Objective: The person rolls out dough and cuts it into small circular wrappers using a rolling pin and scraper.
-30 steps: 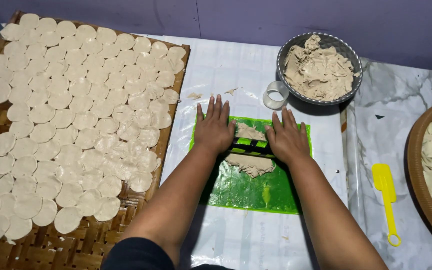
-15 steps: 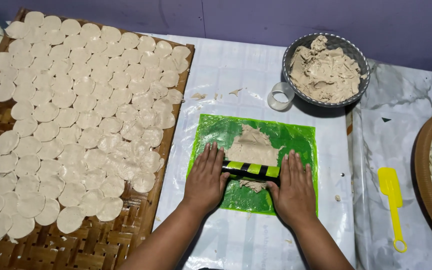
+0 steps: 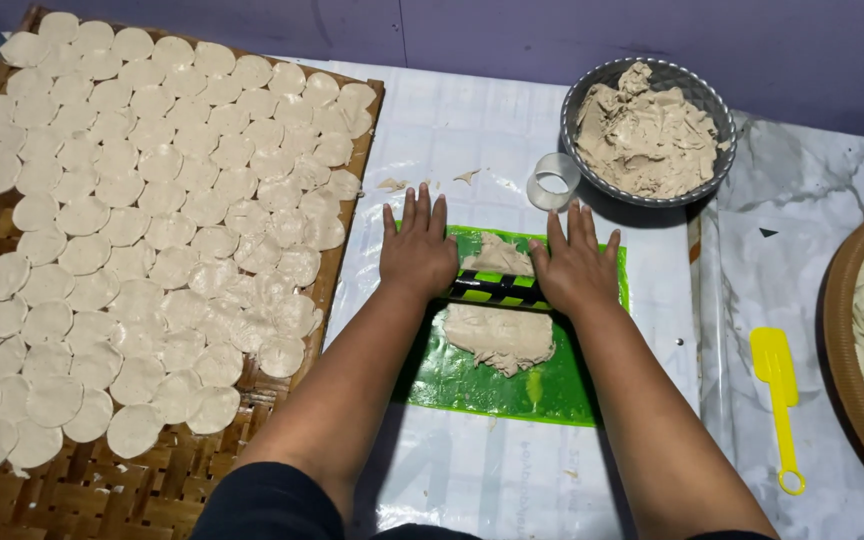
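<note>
Flattened palms, left hand (image 3: 418, 252) and right hand (image 3: 574, 267), are pressed on a green-black roller (image 3: 497, 289) over beige dough (image 3: 500, 335), on the green sheet (image 3: 472, 385). Rolling seems underway; even pressure is needed. At one o'clock, a dough bowl (image 3: 649, 128) is seen.

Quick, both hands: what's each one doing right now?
Left hand: open, palm flat on the rolling pin, fingers stretched out.
Right hand: open, palm flat on the same pin, over the dough.

Home food-making spot, woven tray (image 3: 12, 490) of dough rounds (image 3: 152, 200), dough bowl (image 3: 577, 100)
</note>
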